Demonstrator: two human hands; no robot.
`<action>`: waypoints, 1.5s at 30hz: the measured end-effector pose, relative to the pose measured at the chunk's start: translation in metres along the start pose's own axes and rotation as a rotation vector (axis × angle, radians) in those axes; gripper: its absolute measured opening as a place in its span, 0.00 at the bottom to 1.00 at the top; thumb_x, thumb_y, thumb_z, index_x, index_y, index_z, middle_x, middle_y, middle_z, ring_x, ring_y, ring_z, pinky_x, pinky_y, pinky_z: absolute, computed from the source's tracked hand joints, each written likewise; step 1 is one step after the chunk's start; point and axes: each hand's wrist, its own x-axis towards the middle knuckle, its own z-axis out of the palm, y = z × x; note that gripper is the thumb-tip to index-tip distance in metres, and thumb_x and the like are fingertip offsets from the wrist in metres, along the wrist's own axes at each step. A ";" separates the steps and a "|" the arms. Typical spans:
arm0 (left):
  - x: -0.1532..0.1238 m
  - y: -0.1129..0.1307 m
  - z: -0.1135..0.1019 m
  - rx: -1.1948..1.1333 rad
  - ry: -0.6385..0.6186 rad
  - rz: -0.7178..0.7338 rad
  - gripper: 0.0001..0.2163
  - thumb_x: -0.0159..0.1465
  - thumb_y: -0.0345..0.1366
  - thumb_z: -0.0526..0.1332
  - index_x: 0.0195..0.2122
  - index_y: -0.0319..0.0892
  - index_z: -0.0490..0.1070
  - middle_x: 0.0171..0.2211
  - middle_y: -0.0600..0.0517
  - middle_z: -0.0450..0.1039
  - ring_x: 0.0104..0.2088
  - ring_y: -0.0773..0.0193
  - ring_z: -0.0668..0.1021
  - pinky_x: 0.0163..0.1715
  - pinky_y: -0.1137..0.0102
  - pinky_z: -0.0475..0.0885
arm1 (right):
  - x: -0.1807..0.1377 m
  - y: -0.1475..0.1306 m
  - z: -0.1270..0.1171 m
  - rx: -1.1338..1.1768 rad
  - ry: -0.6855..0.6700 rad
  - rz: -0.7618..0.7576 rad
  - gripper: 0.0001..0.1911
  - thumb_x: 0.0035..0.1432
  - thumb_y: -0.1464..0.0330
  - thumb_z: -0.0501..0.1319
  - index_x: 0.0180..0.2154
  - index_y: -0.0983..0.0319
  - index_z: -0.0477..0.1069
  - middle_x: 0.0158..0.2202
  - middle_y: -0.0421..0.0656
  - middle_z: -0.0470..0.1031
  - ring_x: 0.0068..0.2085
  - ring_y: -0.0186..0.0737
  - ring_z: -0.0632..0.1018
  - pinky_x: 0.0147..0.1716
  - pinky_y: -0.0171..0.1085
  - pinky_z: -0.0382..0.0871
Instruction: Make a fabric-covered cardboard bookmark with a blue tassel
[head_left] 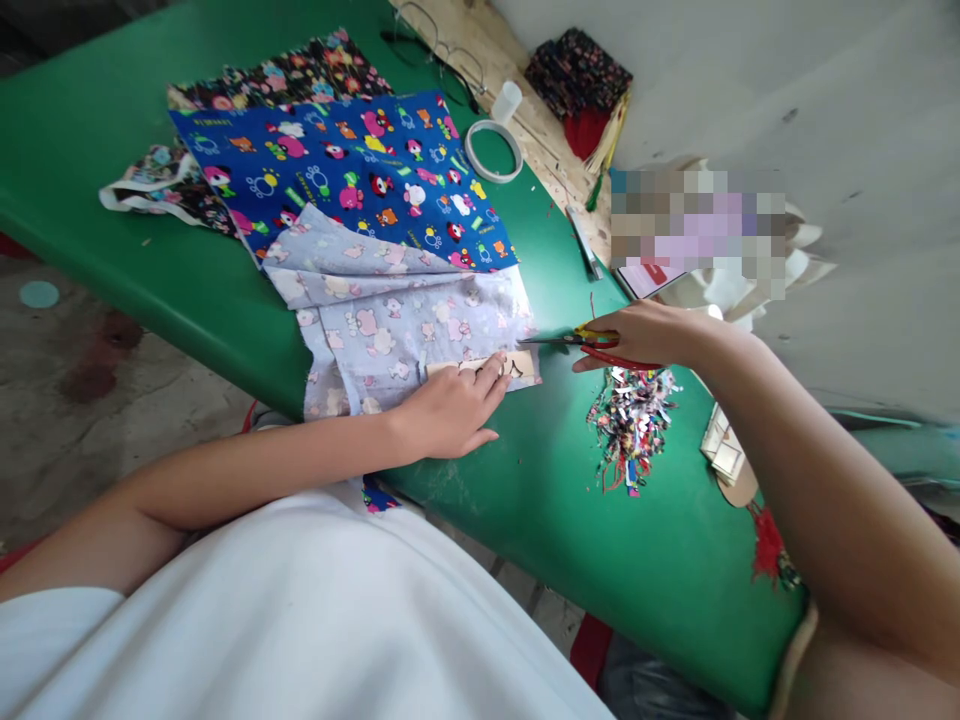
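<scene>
My left hand [461, 405] lies flat with its fingers stretched over a cream strip with dark marks [521, 368], pressing it onto pale lavender fabric [390, 325] printed with small animals. In my right hand [637, 335] is a pair of scissors [600, 352] with red and yellow handles. The scissor tips touch or nearly touch the right edge of the lavender fabric, just above the strip. Whether the blades are apart is hard to make out. Blue cartoon-print fabric [352, 175] overlaps the lavender piece at its far side.
A heap of fabric scraps [634, 425] sits right of the fabric on the green table [480, 520]. Beyond are a tape roll [493, 150], eyeglasses [442, 50], a white cylinder [507, 102], black floral cloth [289, 75] and a phone [652, 278]. A red tassel [766, 545] lies at the right.
</scene>
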 end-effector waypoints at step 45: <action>-0.001 0.000 0.000 0.014 0.008 0.005 0.31 0.71 0.50 0.50 0.68 0.33 0.55 0.70 0.31 0.49 0.47 0.51 0.79 0.39 0.63 0.70 | 0.012 -0.005 0.003 -0.041 -0.034 -0.048 0.39 0.53 0.33 0.46 0.32 0.59 0.74 0.29 0.48 0.76 0.26 0.38 0.67 0.29 0.40 0.58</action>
